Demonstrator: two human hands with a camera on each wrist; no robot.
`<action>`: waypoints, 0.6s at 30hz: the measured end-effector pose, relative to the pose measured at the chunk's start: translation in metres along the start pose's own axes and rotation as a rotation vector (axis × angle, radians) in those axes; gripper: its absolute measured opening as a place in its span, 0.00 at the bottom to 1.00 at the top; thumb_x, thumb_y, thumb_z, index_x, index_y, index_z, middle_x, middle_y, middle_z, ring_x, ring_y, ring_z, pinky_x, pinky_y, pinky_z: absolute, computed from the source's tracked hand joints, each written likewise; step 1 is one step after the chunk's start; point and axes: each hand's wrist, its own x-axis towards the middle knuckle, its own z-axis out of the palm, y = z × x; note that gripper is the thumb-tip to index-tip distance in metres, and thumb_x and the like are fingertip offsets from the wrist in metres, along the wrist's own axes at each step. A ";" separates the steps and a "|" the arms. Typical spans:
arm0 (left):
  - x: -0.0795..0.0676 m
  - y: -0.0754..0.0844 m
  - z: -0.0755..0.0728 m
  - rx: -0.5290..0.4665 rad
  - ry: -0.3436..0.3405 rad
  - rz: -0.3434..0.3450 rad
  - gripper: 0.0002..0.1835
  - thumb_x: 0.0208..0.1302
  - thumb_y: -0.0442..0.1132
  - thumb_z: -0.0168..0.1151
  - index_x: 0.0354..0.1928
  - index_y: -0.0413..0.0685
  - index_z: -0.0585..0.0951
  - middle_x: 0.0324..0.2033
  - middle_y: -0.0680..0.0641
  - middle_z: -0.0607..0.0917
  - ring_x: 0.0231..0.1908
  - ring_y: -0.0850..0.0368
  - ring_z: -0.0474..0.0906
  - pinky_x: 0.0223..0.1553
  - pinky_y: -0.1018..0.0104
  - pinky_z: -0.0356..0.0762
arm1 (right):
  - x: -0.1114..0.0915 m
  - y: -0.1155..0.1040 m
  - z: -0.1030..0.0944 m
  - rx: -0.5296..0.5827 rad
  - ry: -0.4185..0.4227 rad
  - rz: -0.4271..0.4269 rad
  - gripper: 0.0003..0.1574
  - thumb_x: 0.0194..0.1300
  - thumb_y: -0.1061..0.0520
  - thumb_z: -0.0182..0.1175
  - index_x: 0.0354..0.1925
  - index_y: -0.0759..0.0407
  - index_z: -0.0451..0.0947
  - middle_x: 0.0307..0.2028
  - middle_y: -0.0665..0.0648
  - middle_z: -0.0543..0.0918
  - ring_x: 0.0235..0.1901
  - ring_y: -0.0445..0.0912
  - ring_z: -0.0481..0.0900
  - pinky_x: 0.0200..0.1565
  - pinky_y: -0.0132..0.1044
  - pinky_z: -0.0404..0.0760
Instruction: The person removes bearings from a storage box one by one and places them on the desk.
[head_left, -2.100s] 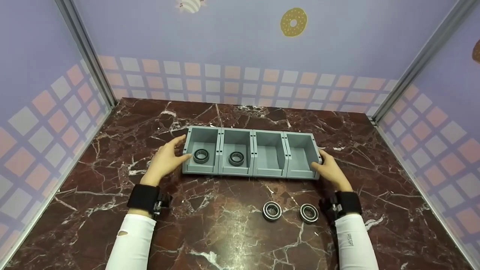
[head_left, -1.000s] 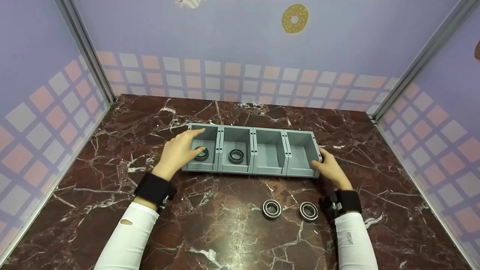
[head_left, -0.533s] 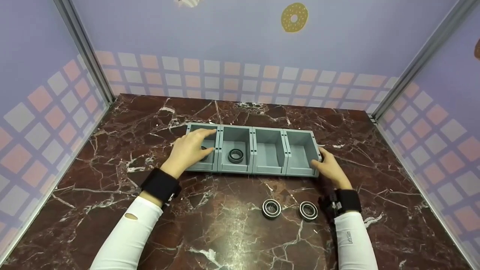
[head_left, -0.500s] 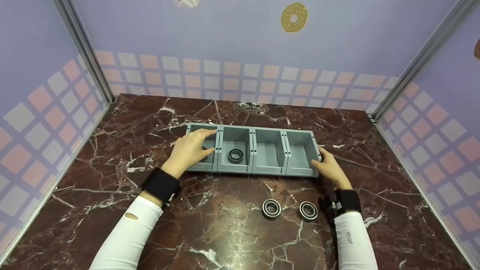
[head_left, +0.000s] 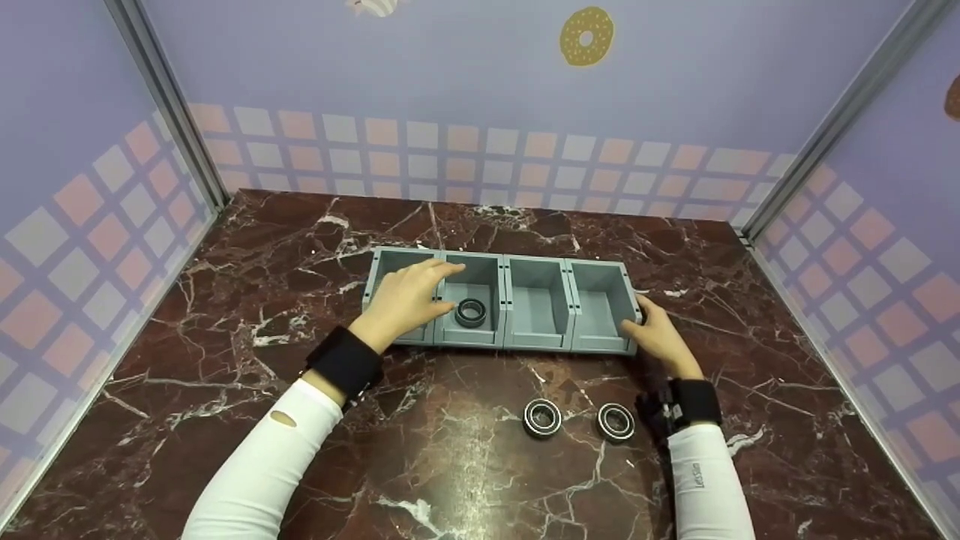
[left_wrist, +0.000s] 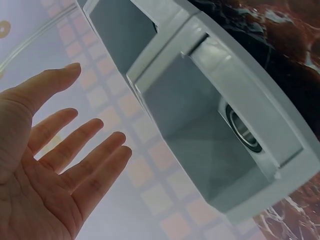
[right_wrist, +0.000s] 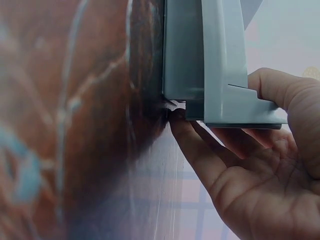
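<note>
A row of several joined grey storage bins stands on the table. My left hand hovers over the two leftmost bins, fingers spread and nothing in its grasp. In the second bin from the left lies a black-edged ball bearing. The leftmost bin's bearing shows in the left wrist view, hidden by the hand in the head view. At the far right end my right hand grips the last bin, thumb over its rim and fingers along the outer wall. The two right-hand bins hold nothing.
Two more ball bearings, one on the left and one on the right, lie on the dark marble table in front of the bins. Patterned panels enclose the back and both sides.
My left hand has let go of the row's left end and moved right over the first bin toward the second. The right hand keeps its grip; bins and visible bearings stay put.
</note>
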 end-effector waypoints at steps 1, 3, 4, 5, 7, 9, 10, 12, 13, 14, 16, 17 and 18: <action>0.002 0.001 0.001 0.002 -0.004 0.004 0.33 0.64 0.46 0.72 0.71 0.52 0.75 0.67 0.42 0.80 0.56 0.42 0.85 0.48 0.47 0.86 | 0.000 0.000 0.000 0.000 0.003 -0.001 0.38 0.66 0.70 0.54 0.72 0.78 0.60 0.61 0.78 0.76 0.46 0.38 0.76 0.46 0.19 0.73; 0.005 0.004 0.004 0.008 -0.009 0.017 0.33 0.64 0.47 0.71 0.71 0.52 0.76 0.67 0.44 0.81 0.57 0.43 0.84 0.49 0.47 0.86 | 0.000 0.001 0.001 0.003 0.007 -0.005 0.38 0.66 0.70 0.54 0.72 0.78 0.60 0.60 0.79 0.76 0.45 0.38 0.76 0.45 0.20 0.74; 0.006 0.005 0.005 0.011 -0.012 0.023 0.33 0.64 0.47 0.71 0.70 0.52 0.76 0.66 0.44 0.81 0.57 0.43 0.85 0.49 0.47 0.86 | 0.000 0.000 0.001 0.005 0.008 -0.004 0.38 0.66 0.71 0.53 0.72 0.78 0.60 0.60 0.79 0.77 0.45 0.38 0.76 0.45 0.20 0.74; 0.007 0.007 0.006 0.013 -0.017 0.029 0.33 0.64 0.47 0.71 0.70 0.52 0.76 0.66 0.45 0.81 0.57 0.43 0.84 0.50 0.47 0.86 | 0.000 0.000 0.001 0.005 0.007 -0.004 0.38 0.66 0.71 0.53 0.72 0.78 0.60 0.60 0.79 0.77 0.46 0.39 0.76 0.45 0.20 0.74; 0.009 0.009 0.009 0.019 -0.029 0.040 0.32 0.65 0.47 0.71 0.70 0.52 0.76 0.66 0.45 0.81 0.58 0.44 0.84 0.51 0.47 0.86 | 0.000 0.000 0.001 0.006 0.008 0.002 0.38 0.66 0.71 0.53 0.72 0.78 0.60 0.60 0.78 0.77 0.47 0.41 0.77 0.45 0.20 0.74; 0.011 0.011 0.012 0.026 -0.041 0.047 0.32 0.65 0.47 0.71 0.70 0.51 0.76 0.66 0.44 0.81 0.58 0.43 0.84 0.53 0.47 0.85 | 0.000 0.000 0.001 0.004 0.004 0.002 0.37 0.66 0.71 0.53 0.72 0.77 0.61 0.60 0.78 0.77 0.48 0.44 0.78 0.46 0.20 0.74; 0.011 0.012 0.014 0.028 -0.046 0.050 0.32 0.65 0.47 0.71 0.70 0.51 0.76 0.66 0.44 0.81 0.59 0.43 0.84 0.54 0.46 0.85 | 0.000 0.001 0.001 0.002 0.005 -0.002 0.37 0.65 0.71 0.53 0.72 0.77 0.61 0.60 0.78 0.77 0.48 0.44 0.78 0.46 0.20 0.74; 0.013 0.014 0.016 0.032 -0.058 0.055 0.32 0.65 0.46 0.71 0.70 0.51 0.76 0.66 0.44 0.81 0.59 0.43 0.84 0.55 0.46 0.84 | 0.000 0.000 0.001 0.001 0.004 -0.003 0.37 0.66 0.71 0.53 0.72 0.77 0.61 0.60 0.78 0.77 0.48 0.44 0.78 0.46 0.20 0.74; 0.014 0.015 0.017 0.035 -0.064 0.057 0.32 0.65 0.46 0.71 0.70 0.51 0.76 0.66 0.45 0.81 0.58 0.43 0.84 0.55 0.46 0.84 | 0.000 0.000 0.001 0.001 0.004 -0.002 0.37 0.66 0.71 0.53 0.72 0.77 0.61 0.60 0.78 0.77 0.47 0.43 0.77 0.46 0.20 0.74; 0.015 0.016 0.019 0.036 -0.070 0.058 0.32 0.65 0.45 0.70 0.70 0.51 0.76 0.66 0.45 0.81 0.58 0.43 0.84 0.54 0.46 0.85 | 0.000 -0.001 0.001 -0.001 0.004 -0.002 0.38 0.66 0.70 0.53 0.72 0.77 0.61 0.61 0.78 0.77 0.47 0.42 0.77 0.46 0.20 0.74; 0.017 0.017 0.021 0.031 -0.083 0.061 0.32 0.65 0.44 0.70 0.70 0.50 0.76 0.65 0.45 0.82 0.57 0.43 0.85 0.52 0.46 0.85 | -0.001 -0.002 0.000 -0.006 0.002 0.003 0.38 0.66 0.70 0.53 0.73 0.77 0.60 0.61 0.78 0.76 0.47 0.41 0.77 0.46 0.20 0.74; 0.018 0.018 0.022 0.032 -0.087 0.063 0.31 0.65 0.44 0.70 0.70 0.50 0.76 0.65 0.45 0.82 0.57 0.43 0.85 0.52 0.46 0.85 | -0.001 -0.002 0.000 -0.006 0.000 0.010 0.39 0.67 0.70 0.53 0.74 0.76 0.59 0.62 0.78 0.76 0.46 0.40 0.77 0.45 0.20 0.74; 0.020 0.019 0.024 0.036 -0.090 0.068 0.31 0.65 0.43 0.70 0.70 0.50 0.76 0.65 0.45 0.82 0.57 0.43 0.85 0.51 0.46 0.85 | -0.001 -0.003 -0.001 -0.006 -0.003 0.015 0.39 0.67 0.70 0.53 0.74 0.76 0.58 0.62 0.78 0.76 0.47 0.40 0.76 0.45 0.20 0.74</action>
